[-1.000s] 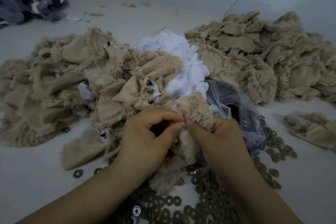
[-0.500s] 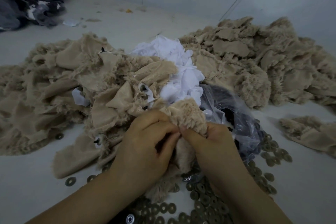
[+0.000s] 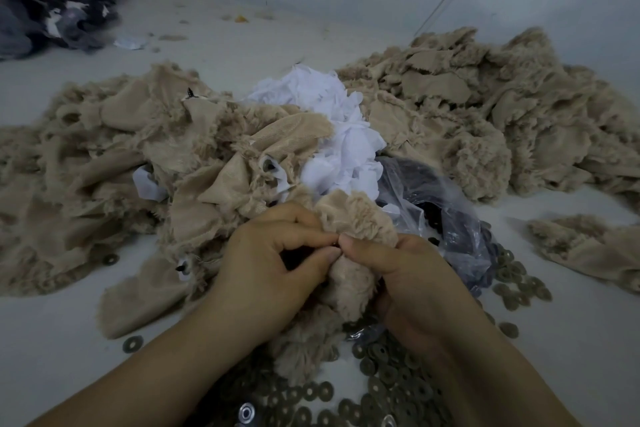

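A small beige furry fabric piece (image 3: 356, 222) is held up in front of me over the table. My left hand (image 3: 273, 267) and my right hand (image 3: 408, 281) meet at its middle, thumbs and forefingers pinching the same spot of the fabric; what lies between the fingertips is hidden. Several flat metal washers (image 3: 391, 374) lie scattered under and in front of my hands. A clear plastic bag (image 3: 446, 218) with dark small parts sits just right of the piece.
A large beige fur-fabric heap (image 3: 104, 163) spreads at left, another beige heap (image 3: 485, 107) at right, with white fabric scraps (image 3: 332, 128) between them. A lone beige piece (image 3: 588, 250) lies far right. Dark grey cloth (image 3: 45, 0) is piled at the back left.
My hands stay pinched together on the beige piece; the fingertips have closed tighter at one spot. The view has shifted slightly, the heaps sitting lower in frame.
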Demonstrator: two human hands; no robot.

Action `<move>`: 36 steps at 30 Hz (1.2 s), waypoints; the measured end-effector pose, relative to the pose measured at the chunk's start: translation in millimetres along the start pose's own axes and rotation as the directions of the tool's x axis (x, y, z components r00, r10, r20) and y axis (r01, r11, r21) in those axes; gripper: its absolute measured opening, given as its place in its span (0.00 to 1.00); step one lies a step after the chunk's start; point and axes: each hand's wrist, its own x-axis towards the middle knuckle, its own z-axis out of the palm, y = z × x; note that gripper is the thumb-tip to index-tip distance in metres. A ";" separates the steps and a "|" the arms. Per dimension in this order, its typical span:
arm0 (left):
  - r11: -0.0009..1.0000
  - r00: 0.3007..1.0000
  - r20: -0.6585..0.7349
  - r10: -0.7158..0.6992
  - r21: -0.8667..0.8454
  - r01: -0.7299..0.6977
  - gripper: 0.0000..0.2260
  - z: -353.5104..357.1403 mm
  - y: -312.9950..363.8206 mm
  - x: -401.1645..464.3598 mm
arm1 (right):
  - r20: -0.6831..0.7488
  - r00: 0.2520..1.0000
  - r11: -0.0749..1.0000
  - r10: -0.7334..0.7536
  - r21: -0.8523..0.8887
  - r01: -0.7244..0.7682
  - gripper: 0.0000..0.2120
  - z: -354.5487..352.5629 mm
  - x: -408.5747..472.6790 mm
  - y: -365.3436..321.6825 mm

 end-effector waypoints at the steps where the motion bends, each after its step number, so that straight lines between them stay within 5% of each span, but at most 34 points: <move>1: 1.000 1.000 0.008 -0.024 -0.008 0.024 0.06 -1.0 -1.1 0.3 | -0.008 1.000 1.000 -0.001 -0.006 0.001 0.18 -0.8 0.7 0.7; 4: 0.998 0.999 0.029 -0.031 0.058 0.029 0.07 -4.8 2.5 7.1 | -0.037 0.999 0.998 -0.031 -0.054 0.029 0.18 -2.5 3.2 1.8; 8: 0.937 0.980 0.036 0.196 0.289 -0.198 0.02 -8.7 18.5 33.9 | -0.070 0.996 0.995 -0.053 -0.085 0.047 0.16 -4.2 5.1 2.3; 12: 0.868 0.966 0.190 0.175 0.433 -0.243 0.05 0.5 16.6 77.0 | -0.099 0.994 0.991 -0.039 -0.131 0.026 0.07 -5.6 6.6 4.4; 18: 0.770 0.733 0.680 0.018 0.459 -0.444 0.21 31.3 5.1 118.9 | -0.076 0.996 0.971 -0.040 -0.237 0.021 0.06 -9.0 6.8 4.4; 22: 0.784 0.611 0.788 -0.075 0.425 -0.452 0.07 42.5 6.4 133.6 | -0.050 0.998 0.937 -0.045 -0.350 0.025 0.04 -11.1 6.0 4.4; 26: 0.742 0.642 0.755 -0.133 0.505 -0.440 0.14 55.8 -0.7 134.2 | -0.047 0.998 0.910 -0.034 -0.414 0.012 0.08 -10.0 5.9 4.2; 31: 0.902 0.699 0.699 -0.153 0.388 -0.191 0.07 52.0 -4.9 136.3 | -0.035 0.999 0.892 -0.035 -0.451 0.016 0.06 -9.3 2.7 0.3; 36: 0.904 0.727 0.663 -0.178 0.402 -0.145 0.09 50.0 -9.4 134.5 | -0.056 0.997 0.885 -0.043 -0.466 0.011 0.15 -5.3 2.6 1.3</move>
